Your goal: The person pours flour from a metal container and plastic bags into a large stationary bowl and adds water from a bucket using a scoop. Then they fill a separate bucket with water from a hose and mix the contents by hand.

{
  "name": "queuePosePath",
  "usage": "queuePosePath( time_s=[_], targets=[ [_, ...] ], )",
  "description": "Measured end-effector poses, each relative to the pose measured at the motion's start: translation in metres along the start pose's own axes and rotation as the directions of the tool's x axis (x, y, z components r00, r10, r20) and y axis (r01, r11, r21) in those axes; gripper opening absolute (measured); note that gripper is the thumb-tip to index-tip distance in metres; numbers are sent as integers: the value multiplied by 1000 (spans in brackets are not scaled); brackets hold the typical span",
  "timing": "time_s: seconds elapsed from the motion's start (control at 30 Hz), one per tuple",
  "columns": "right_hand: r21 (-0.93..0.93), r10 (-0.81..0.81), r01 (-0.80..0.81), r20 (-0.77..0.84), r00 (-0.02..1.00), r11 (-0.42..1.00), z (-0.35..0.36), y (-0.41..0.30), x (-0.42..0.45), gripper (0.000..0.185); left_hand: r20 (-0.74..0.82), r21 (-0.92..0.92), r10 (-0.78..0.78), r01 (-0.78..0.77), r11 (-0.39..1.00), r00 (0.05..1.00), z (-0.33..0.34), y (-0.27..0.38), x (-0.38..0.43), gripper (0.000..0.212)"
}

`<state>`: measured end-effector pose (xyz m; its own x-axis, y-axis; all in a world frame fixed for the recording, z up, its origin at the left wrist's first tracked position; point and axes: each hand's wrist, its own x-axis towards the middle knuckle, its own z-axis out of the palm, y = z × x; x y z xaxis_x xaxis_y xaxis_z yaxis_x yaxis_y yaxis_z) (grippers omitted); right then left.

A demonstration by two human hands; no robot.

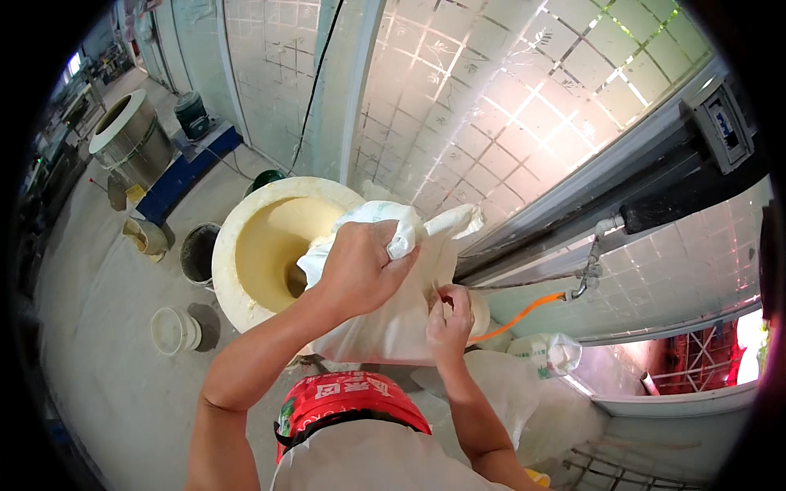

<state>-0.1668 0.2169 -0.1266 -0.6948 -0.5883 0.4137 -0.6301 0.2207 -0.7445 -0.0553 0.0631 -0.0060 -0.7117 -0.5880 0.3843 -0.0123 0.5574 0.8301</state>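
Note:
A large white woven sack [381,328] rests against the near right rim of a cream-coloured round vat [224,288]. My left hand [362,264] is closed around the gathered upper part of the sack, above the rim. Part of the sack's bunched cloth hangs over the vat's opening. My right hand [451,322] pinches the sack's side lower down, its thumb and fingertips meeting at the fabric. Inside, the vat has smooth yellowish walls narrowing to a dark centre. The sack's contents are hidden.
Left of the vat stand a white lidded bucket [175,331], a dark bucket [199,253] and a small open sack [145,238]. A steel drum [132,138] is behind, beside a green motor [191,116]. An orange hose [522,316] runs from a wall tap. More sacks [509,386] lie right.

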Motion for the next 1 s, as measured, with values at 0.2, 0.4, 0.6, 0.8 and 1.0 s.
queuePosePath(
  time_s=[0.2,0.4,0.6,0.8,1.0],
  targets=[
    [-81,-140,138,-18,990,987,-1,10,10,18,3,10,-9,9,1000,1000,-3,5,-3,14],
    [81,104,-100,-48,993,992,-1,8,1,17,-60,90,28,-23,996,998,7,-2,-7,14],
    [247,-188,176,25,982,953,9,22,6,19,-55,162,107,-97,982,993,5,-12,-4,14],
    [34,-56,59,-83,995,998,-6,-26,38,17,-221,24,-101,109,994,970,-40,-33,29,27],
    [-2,-101,102,-210,973,995,-13,-61,74,21,-364,-241,-258,177,954,895,-107,-62,36,31]
  ],
)
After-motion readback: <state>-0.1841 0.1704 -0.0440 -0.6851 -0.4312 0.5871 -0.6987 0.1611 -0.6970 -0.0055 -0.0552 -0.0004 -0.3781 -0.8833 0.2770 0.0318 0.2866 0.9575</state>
